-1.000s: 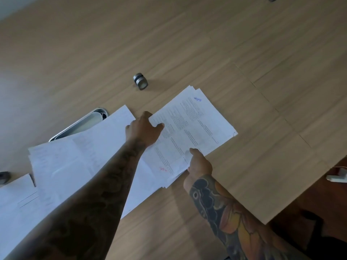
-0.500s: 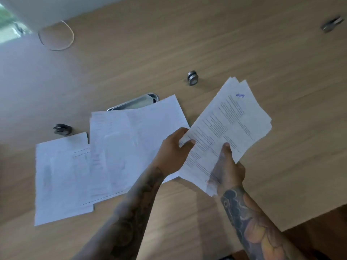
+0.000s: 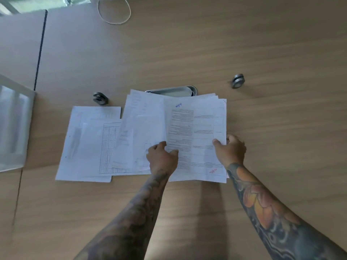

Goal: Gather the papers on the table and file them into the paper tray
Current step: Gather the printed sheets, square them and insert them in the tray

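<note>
A stack of printed sheets (image 3: 197, 128) with blue and red marks is held by both hands over the wooden table. My left hand (image 3: 162, 158) pinches its lower left edge, and my right hand (image 3: 231, 150) grips its right edge. To the left, more white papers (image 3: 140, 132) lie overlapped on the table, and another sheet group (image 3: 86, 143) with a ruled table lies further left. A translucent paper tray (image 3: 15, 124) sits at the far left edge.
A metal tin (image 3: 172, 91) lies partly under the papers' far edge. Two small metal weights (image 3: 100, 98) (image 3: 238, 81) stand on the table. A white cable loop (image 3: 114, 10) lies at the far side. A seam (image 3: 39, 49) divides the tabletop at left.
The held stack went from lying on the table, to lifted, to turned square and moved left over the middle papers. The view shifted left, revealing the tray.
</note>
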